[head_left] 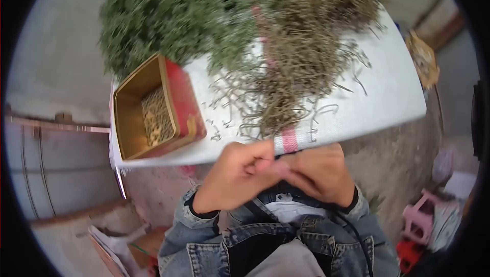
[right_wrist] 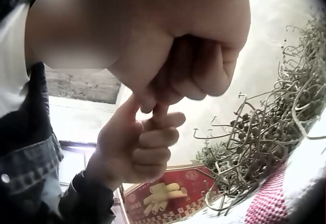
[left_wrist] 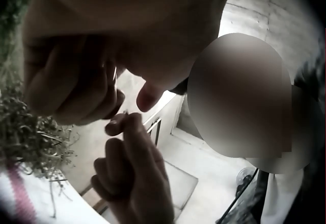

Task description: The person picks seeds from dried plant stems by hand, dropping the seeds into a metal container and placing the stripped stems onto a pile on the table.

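Observation:
Just off the table's front edge, my left hand (head_left: 232, 177) and right hand (head_left: 324, 172) meet fingertip to fingertip. Both have curled fingers, with thumb and forefinger brought together. In the left wrist view the right hand (left_wrist: 132, 168) comes up from below to meet the left hand (left_wrist: 102, 56). I cannot tell whether something small is between the fingertips. Beyond them lies a tangled heap of dry, thin curly stems (head_left: 301, 57), loose bits scattered before it. A red tin box (head_left: 184, 95), gold inside, leans open toward me at left, partly filled with small brownish-green pieces (head_left: 159, 116).
Leafy green plants (head_left: 153, 21) are piled behind the tin. A white woven sheet (head_left: 372, 103) with a pink stripe covers the table. On the floor at right stand a pink stool (head_left: 419, 218) and a plastic bag (head_left: 443, 162); cardboard (head_left: 145, 246) lies at lower left.

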